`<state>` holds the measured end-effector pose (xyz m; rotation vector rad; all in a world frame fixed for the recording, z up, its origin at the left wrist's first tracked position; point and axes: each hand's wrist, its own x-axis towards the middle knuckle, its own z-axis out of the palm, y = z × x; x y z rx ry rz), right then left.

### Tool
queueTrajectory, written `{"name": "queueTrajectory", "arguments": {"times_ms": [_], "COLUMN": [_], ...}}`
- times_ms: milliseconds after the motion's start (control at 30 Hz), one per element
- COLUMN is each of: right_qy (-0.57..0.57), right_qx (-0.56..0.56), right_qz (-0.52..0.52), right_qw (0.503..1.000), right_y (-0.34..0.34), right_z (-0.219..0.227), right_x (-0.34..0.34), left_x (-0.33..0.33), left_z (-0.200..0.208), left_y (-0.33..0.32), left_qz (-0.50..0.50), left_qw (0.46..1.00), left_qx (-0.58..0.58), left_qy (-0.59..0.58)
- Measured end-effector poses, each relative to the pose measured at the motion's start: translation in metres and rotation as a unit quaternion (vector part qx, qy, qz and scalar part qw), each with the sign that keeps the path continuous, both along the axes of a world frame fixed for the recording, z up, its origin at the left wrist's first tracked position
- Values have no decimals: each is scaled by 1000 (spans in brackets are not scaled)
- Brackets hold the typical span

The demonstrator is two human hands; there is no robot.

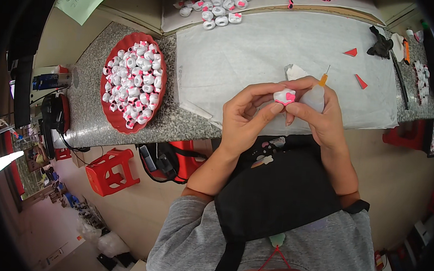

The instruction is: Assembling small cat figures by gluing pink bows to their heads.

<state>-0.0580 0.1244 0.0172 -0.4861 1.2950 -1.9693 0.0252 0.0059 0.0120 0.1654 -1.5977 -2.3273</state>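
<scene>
Grey speckled stone makes up the table, and a wide sheet of white cloth or paper covers the part of it lying just beyond both hands. Well off to the left of the left hand sits a red oval tray heaped with small white and pink toy pieces; a second loose pile of the same pieces lies far beyond the hands at the table's back edge. Two small red triangular scraps rest on the sheet past the right hand, with a black object and thin tools farther right.

The left hand pinches a small white and pink toy piece between thumb and fingertips, held up just above the sheet's near edge. The right hand is curled around a small translucent squeeze bottle with an orange needle tip pointing up and away; its fingertips also touch the toy piece.

The piece looks like glossy, rounded moulded plastic or vinyl: light, fairly stiff, and probably slippery, so a pinch across its broad opposite sides seems the surest hold. The bottle appears soft-walled and would likely yield under pressure; gripping its body low, away from the thin tip, looks safest.
</scene>
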Motion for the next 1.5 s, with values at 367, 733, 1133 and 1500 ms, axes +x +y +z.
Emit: {"name": "queueTrajectory", "arguments": {"times_ms": [367, 733, 1133, 1500], "right_qy": [-32, -31, 47, 65], "right_qx": [-17, -47, 63, 23], "right_qz": [0, 24, 27, -67], "right_qw": [999, 998, 996, 995], "right_y": [-8, -12, -23, 19], "right_z": [1, -4, -1, -4], "right_x": [1, 13, -1, -6], "left_x": [1, 15, 72, -81], "left_z": [-2, -1, 16, -13], "left_y": [-2, -13, -117, -136], "left_qz": [14, -19, 509, 227], "left_qw": [1000, 994, 706, 685], "left_qx": [23, 32, -491, -692], "left_qy": [8, 103, -24, -36]}}
